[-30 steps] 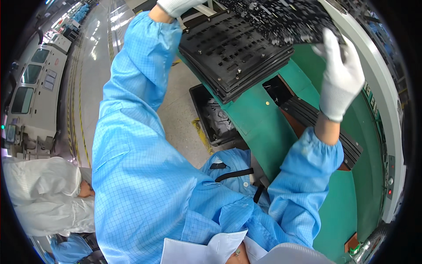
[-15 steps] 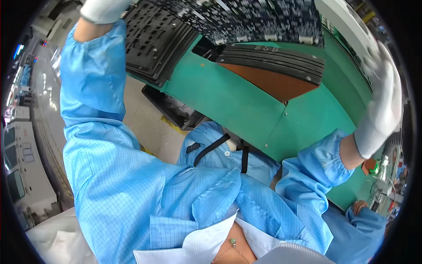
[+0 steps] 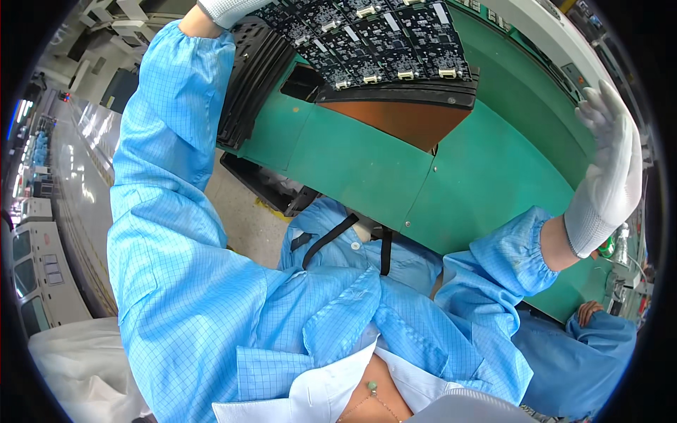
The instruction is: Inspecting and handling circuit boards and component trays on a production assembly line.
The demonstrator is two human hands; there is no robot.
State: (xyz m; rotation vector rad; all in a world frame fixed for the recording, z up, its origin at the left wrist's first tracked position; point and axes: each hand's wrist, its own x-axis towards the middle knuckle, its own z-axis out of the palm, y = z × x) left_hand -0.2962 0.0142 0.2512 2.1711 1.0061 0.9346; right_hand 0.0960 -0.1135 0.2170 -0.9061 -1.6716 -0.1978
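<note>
A wide black circuit board panel (image 3: 381, 46), dotted with chips and white connectors, is tilted at the top above a stack of black grooved trays (image 3: 395, 93). My left hand (image 3: 231, 8), in a white glove, reaches to the panel's upper left corner and appears to grip it; its fingers are mostly cut off by the picture's edge. Well apart from the panel, on the right, my gloved right hand (image 3: 608, 166) is raised with fingers stretched out and nothing in it. An orange-brown block (image 3: 402, 120) lies under the trays.
A green bench top (image 3: 352, 169) spans the middle. More dark trays (image 3: 247, 81) stand at its left end, with a black bin (image 3: 261, 183) below. A co-worker's blue sleeve (image 3: 585, 359) shows at lower right. White machines (image 3: 53, 271) line the far left.
The panel sits closer over the tray stack and shows sharply rather than blurred. My left hand has shifted right in the picture. My right hand has settled slightly, its fingers clearer.
</note>
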